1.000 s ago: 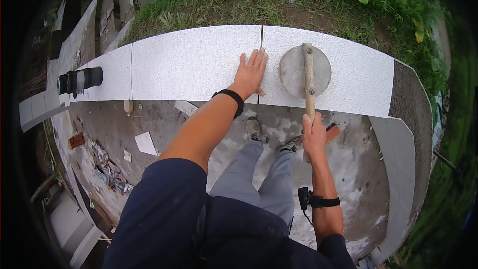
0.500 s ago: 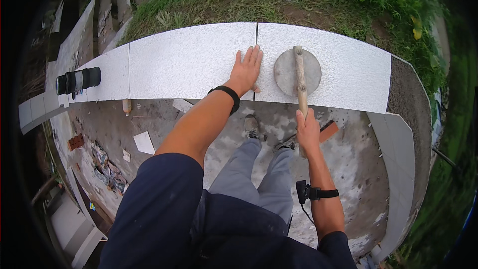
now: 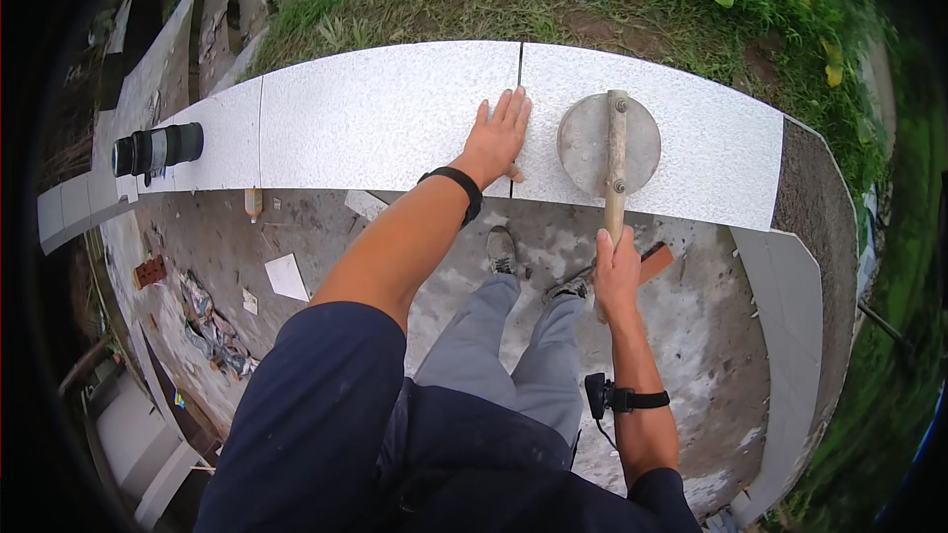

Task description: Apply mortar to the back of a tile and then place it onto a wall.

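My left hand [image 3: 494, 138] lies on the white speckled slabs with fingers outstretched, next to the narrow dark joint between the left slab [image 3: 355, 118] and the right slab [image 3: 721, 138]. My right hand [image 3: 617, 276] is wrapped round the wooden handle [image 3: 615, 217] of a tool with a round grey head [image 3: 583, 143], over the right slab; whether the head touches it I cannot tell. An orange block [image 3: 657, 262] shows behind my right hand, below the slab edge.
A black cylinder [image 3: 173, 148] lies on the slab row at left. Below are stained concrete ground [image 3: 681, 355], a red brick [image 3: 150, 271], a white offcut [image 3: 286, 276] and crumpled scraps [image 3: 207, 326]. Grass [image 3: 415, 0] borders the far side; a grey wall [image 3: 780, 296] curves down the right.
The round head shifted left and looked smaller half a second ago; now it is back right and looks larger, perhaps raised. My left hand stays at the joint.
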`<action>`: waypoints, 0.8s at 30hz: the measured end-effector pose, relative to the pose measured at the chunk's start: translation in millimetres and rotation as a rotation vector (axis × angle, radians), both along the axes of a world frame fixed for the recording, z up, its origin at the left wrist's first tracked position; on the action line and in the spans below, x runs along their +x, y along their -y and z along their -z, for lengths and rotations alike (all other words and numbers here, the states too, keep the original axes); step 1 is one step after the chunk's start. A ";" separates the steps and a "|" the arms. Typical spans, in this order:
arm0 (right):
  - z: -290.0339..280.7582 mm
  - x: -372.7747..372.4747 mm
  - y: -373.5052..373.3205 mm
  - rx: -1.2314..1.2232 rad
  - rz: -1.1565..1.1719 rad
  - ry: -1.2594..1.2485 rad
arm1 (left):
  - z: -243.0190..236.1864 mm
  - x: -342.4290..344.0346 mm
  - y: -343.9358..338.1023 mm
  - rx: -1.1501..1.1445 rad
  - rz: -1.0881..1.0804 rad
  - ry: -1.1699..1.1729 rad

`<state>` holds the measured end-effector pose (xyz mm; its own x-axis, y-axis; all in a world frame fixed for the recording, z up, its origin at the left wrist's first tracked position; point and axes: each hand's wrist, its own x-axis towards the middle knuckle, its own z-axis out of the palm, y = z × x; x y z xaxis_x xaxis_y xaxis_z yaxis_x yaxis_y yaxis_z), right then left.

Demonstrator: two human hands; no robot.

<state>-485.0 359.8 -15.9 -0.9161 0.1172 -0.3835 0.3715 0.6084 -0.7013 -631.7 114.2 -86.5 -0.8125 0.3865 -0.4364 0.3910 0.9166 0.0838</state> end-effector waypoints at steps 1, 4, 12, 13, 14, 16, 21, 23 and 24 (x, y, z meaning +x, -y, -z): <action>7.8 0.2 -0.3 0.002 -0.001 0.000 | -1.7 -1.0 -0.2 0.032 -0.003 0.006; 23.5 -2.1 -2.1 0.053 -0.034 0.099 | -3.0 -1.8 -3.9 0.063 -0.010 0.027; 12.0 5.5 3.6 0.047 0.006 0.031 | -2.2 -0.9 -3.1 0.066 -0.024 0.063; 14.8 6.4 3.1 0.050 0.007 0.030 | -0.4 1.3 -2.3 0.047 -0.020 0.039; 17.2 1.7 4.9 0.025 0.006 0.090 | 0.5 -0.6 -1.3 0.026 -0.017 0.009; 17.4 -3.9 3.2 0.001 0.005 0.142 | 2.4 -3.9 -4.3 0.027 -0.022 0.011; -13.7 -6.1 11.1 -0.040 0.083 0.034 | 0.0 1.5 -0.7 0.012 -0.023 0.043; 8.4 -7.7 4.6 0.003 0.059 0.060 | -3.2 0.2 -3.8 0.019 -0.016 0.016; 16.2 -14.6 4.1 0.037 0.027 0.077 | -2.5 -1.3 -3.7 0.020 -0.016 0.011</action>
